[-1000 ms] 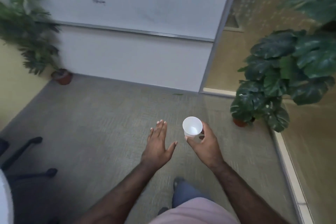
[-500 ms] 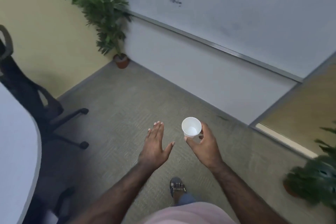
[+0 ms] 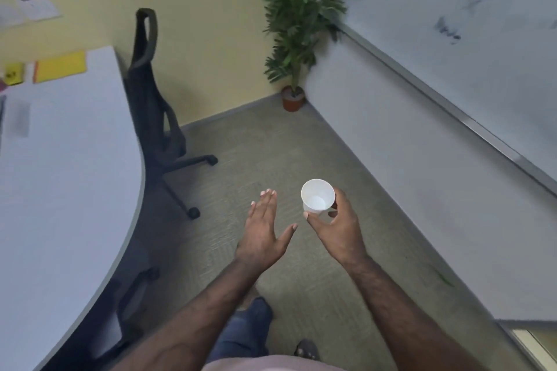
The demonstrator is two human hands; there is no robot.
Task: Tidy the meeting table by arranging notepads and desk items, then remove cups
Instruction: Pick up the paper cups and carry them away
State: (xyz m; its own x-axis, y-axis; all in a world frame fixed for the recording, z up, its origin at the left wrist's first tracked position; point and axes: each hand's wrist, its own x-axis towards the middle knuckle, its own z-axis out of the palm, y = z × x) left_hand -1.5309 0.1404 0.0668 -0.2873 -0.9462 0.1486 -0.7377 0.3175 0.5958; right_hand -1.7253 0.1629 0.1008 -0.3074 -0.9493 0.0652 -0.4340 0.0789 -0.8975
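A small white paper cup (image 3: 317,196) is held upright over the carpet, and my right hand (image 3: 337,229) grips it from the side; the cup looks empty. My left hand (image 3: 262,232) hovers just left of it with flat, spread fingers and holds nothing. The white meeting table (image 3: 69,178) fills the left of the view. At its far end lie a yellow notepad (image 3: 60,66) and a smaller yellow item (image 3: 12,73). A grey item (image 3: 19,119) lies on the table's left side, too blurred to identify.
A black office chair (image 3: 153,93) stands at the table's far curved edge, and another chair base (image 3: 129,289) shows under the near edge. A potted palm (image 3: 297,24) fills the corner. A whiteboard wall (image 3: 452,39) runs along the right. Grey carpet lies between table and wall.
The view has swung left: the large-leaved plant and glass partition left the frame, while the table, chair and notepads came in. Both hands keep the same pose, cup still held.
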